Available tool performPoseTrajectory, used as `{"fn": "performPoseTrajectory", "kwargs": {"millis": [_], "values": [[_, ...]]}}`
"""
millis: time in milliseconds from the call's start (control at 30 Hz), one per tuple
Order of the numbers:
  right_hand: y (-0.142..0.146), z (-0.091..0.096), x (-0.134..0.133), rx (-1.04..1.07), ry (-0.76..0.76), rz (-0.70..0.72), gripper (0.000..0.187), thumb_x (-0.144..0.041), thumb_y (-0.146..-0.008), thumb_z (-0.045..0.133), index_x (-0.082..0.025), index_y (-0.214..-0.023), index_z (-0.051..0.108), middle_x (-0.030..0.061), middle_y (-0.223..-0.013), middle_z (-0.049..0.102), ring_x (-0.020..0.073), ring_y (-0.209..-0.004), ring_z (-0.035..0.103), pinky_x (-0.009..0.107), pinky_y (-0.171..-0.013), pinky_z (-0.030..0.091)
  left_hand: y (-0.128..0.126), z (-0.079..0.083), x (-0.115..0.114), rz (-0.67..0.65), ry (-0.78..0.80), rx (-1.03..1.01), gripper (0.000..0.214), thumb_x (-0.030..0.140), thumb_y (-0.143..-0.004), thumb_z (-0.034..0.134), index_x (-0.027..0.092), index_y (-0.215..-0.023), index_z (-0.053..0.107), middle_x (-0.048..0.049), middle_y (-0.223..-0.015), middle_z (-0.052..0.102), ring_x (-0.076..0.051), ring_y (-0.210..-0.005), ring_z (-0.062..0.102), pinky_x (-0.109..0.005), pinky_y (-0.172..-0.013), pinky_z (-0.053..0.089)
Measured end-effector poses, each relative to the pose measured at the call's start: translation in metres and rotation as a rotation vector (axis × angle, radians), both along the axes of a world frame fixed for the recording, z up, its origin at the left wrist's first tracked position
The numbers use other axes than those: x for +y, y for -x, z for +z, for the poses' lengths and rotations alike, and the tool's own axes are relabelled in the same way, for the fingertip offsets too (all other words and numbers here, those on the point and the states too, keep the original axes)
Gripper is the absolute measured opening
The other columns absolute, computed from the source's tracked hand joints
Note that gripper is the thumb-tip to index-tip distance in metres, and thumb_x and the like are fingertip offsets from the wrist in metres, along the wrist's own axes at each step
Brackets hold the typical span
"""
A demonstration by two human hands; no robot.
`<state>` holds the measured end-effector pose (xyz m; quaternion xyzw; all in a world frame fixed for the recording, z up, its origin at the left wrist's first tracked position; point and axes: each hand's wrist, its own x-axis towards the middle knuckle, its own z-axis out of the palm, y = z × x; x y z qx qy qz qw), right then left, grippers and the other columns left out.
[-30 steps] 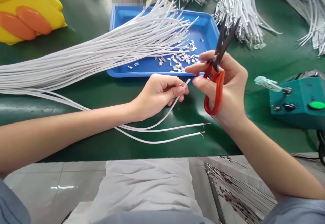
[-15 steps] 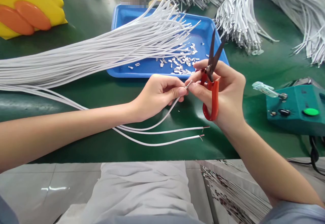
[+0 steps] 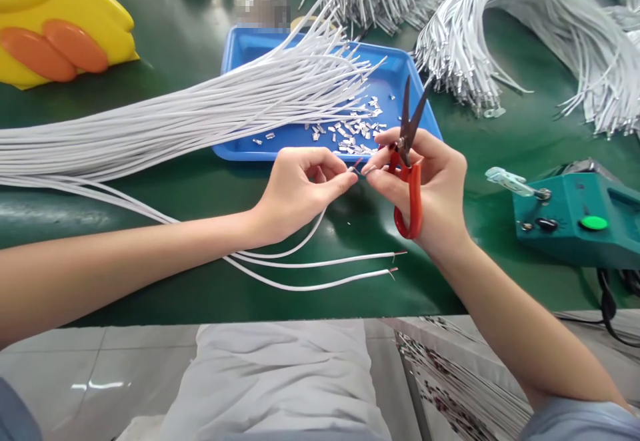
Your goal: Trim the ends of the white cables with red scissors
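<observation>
My left hand (image 3: 293, 191) pinches a white wire (image 3: 314, 231) just behind its end, where bare reddish strands stick out, split apart. A small gap separates it from my right hand (image 3: 437, 188). Red-handled scissors (image 3: 415, 201) sit in my right hand, blades upward and slightly apart. Its thumb and forefinger are close together at a small pale bit I cannot make out clearly. Under my left forearm pass more white wires (image 3: 310, 264), two of them ending in bare strands on the green table. Behind the hands, a blue tray (image 3: 295, 154) holds loose small metal pieces (image 3: 355, 138).
A thick bundle of white wires (image 3: 150, 121) runs from the left across the tray. More wire bundles (image 3: 505, 14) lie at the back right. A teal machine (image 3: 565, 218) with a green button stands right. A yellow and orange plastic object (image 3: 95, 11) is back left.
My hands have drawn slightly apart. The wire's end now shows split bare strands beside my left fingertips. The scissors stay in my right hand, and the whole view has shifted a little.
</observation>
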<state>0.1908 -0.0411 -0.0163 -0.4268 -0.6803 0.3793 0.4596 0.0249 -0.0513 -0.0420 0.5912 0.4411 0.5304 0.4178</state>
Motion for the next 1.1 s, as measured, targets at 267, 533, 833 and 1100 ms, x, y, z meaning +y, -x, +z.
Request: {"fn": "performPoseTrajectory", "kwargs": {"millis": [267,533,833,1100], "values": [[-0.018,-0.012,0.035,-0.011,-0.184,-0.323,0.030,-0.009,-0.070,0.065,-0.023,-0.096,0.066,-0.0012,-0.081,0.070,0.0176,-0.082,0.071,0.028,-0.063,0.055,-0.002,-0.002,0.000,-0.202,0.142,0.044,0.013,0.022,-0.079,0.069,0.011,-0.074,0.073,-0.0044,-0.068,0.072,-0.011,-0.060,0.062,-0.022,-0.057,0.048],[-0.035,-0.023,0.060,-0.204,-0.217,-0.550,0.022,-0.016,-0.072,0.067,-0.019,-0.094,0.066,-0.0012,-0.073,0.067,0.0161,-0.069,0.066,0.032,-0.069,0.053,-0.005,-0.005,-0.005,-0.352,0.108,0.232,0.016,0.018,-0.080,0.065,0.011,-0.091,0.076,-0.0034,-0.075,0.072,-0.007,-0.057,0.052,-0.020,-0.054,0.043],[-0.044,-0.026,0.072,-0.108,-0.227,-0.577,0.025,-0.023,-0.071,0.067,-0.018,-0.095,0.066,0.0008,-0.074,0.067,0.0167,-0.069,0.064,0.035,-0.073,0.053,-0.002,0.013,-0.021,-0.729,-0.189,0.641,0.023,0.016,-0.088,0.053,0.016,-0.085,0.076,-0.0039,-0.086,0.075,-0.012,-0.075,0.065,-0.022,-0.074,0.047],[-0.033,-0.020,0.065,0.016,-0.274,-0.535,0.027,-0.028,-0.073,0.064,-0.018,-0.097,0.064,0.0011,-0.073,0.064,0.0160,-0.068,0.062,0.034,-0.072,0.052,0.021,0.052,-0.001,-0.296,-0.299,1.373,0.023,0.023,-0.091,0.051,0.013,-0.094,0.071,-0.0137,-0.103,0.072,-0.029,-0.096,0.070,-0.031,-0.069,0.047]]}}
